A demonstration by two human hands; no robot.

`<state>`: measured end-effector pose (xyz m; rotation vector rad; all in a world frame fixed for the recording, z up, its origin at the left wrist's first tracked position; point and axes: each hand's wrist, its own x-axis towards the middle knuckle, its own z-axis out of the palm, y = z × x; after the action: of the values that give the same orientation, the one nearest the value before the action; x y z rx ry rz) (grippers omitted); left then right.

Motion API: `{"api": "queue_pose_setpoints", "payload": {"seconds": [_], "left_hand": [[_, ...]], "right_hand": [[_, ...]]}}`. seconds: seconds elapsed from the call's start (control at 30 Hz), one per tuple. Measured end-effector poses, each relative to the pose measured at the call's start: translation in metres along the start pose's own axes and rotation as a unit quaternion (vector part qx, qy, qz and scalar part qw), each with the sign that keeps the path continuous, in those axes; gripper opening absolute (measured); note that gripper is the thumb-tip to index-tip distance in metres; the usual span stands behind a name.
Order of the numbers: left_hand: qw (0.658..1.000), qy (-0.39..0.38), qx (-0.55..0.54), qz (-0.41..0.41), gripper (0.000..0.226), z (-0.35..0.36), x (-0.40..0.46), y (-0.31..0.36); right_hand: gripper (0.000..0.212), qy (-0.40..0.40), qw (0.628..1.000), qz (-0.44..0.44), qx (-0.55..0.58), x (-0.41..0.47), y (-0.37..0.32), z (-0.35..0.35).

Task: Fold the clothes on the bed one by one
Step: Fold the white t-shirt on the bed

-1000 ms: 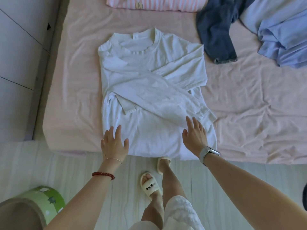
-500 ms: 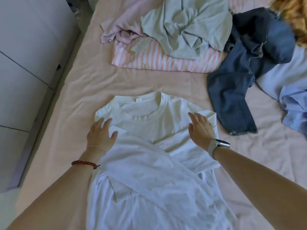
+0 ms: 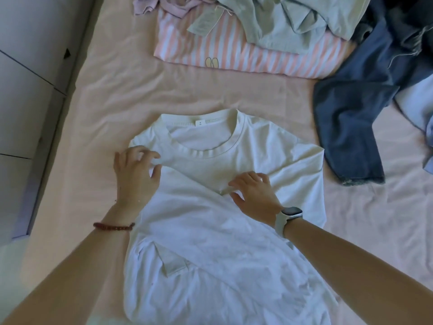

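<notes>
A white shirt [image 3: 234, 207] lies face up on the near part of the bed [image 3: 210, 95], collar away from the person and hem toward them. Both long sleeves are already folded in and cross over the chest, so the shirt is narrowed to a rough rectangle. The cross fold, hem to collar or the reverse, is not yet made; I judge this garment about halfway folded.

The left hand [image 3: 134, 177] rests at the shirt's left shoulder edge, fingers loosely curled with the tips on the fabric. Whether it pinches the cloth I cannot tell. The right hand [image 3: 254, 195] lies on the chest where the sleeves cross, fingers bent and spread, thumb out. It seems to be pressing or gathering the cloth, but a firm grip is not plain.

Farther up the bed a pink striped top [image 3: 246, 59] lies flat and squared, which looks like one piece already folded. On top of it sits a crumpled grey-green garment [image 3: 293, 22], and a crumpled lilac piece [image 3: 152, 5] shows at the far left. To the right a dark blue garment [image 3: 351, 118] sprawls unfolded, with pale blue cloth [image 3: 428, 127] at the frame edge.

So one piece appears done, one is in hand, and at least four remain.
</notes>
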<state>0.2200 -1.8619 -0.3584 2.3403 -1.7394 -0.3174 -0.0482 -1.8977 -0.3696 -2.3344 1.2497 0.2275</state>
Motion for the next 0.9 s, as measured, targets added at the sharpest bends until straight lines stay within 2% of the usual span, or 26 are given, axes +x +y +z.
{"api": "queue_pose_setpoints", "payload": {"seconds": [0.03,0.1,0.2,0.27,0.37,0.43,0.5,0.57,0.7,0.77,0.9], "left_hand": [[0.998,0.047,-0.035,-0.04,0.024,-0.002,-0.015,0.004],[0.987,0.074,-0.094,-0.109,0.028,-0.003,-0.056,0.011],[0.968,0.024,-0.165,-0.186,0.019,0.007,-0.124,0.018],[0.937,-0.028,-0.203,-0.282,0.013,0.014,-0.159,0.022],[0.886,-0.097,-0.198,-0.409,0.014,0.023,-0.19,0.027],[0.853,-0.095,-0.23,-0.458,0.013,0.026,-0.191,0.031],[0.84,-0.07,-0.263,-0.47,0.031,0.028,-0.182,0.031],[0.845,-0.062,-0.265,-0.46,0.036,0.028,-0.173,0.031],[0.855,-0.026,-0.296,-0.426,0.026,0.027,-0.175,0.032],[0.835,-0.007,-0.324,-0.444,0.012,0.023,-0.184,0.037],[0.8,0.034,-0.302,-0.518,0.014,0.016,-0.203,0.028]], "right_hand": [[0.029,0.021,1.0,0.006,-0.008,-0.001,-0.007,0.0],[0.02,0.084,0.996,0.011,-0.006,-0.004,-0.02,0.002],[0.023,0.115,0.991,0.049,0.038,-0.022,-0.039,0.012],[0.027,0.118,0.989,0.08,0.048,-0.037,-0.046,0.025],[0.031,0.097,0.974,0.187,0.087,-0.055,-0.051,0.038],[0.032,0.109,0.956,0.249,0.11,-0.064,-0.052,0.043],[0.031,0.126,0.943,0.28,0.125,-0.073,-0.052,0.044],[0.032,0.112,0.935,0.313,0.125,-0.087,-0.047,0.045],[0.028,0.063,0.919,0.381,0.079,-0.115,-0.031,0.05],[0.022,0.059,0.918,0.382,0.084,-0.121,-0.026,0.05],[0.023,0.095,0.927,0.353,0.087,-0.125,-0.022,0.043]]}}
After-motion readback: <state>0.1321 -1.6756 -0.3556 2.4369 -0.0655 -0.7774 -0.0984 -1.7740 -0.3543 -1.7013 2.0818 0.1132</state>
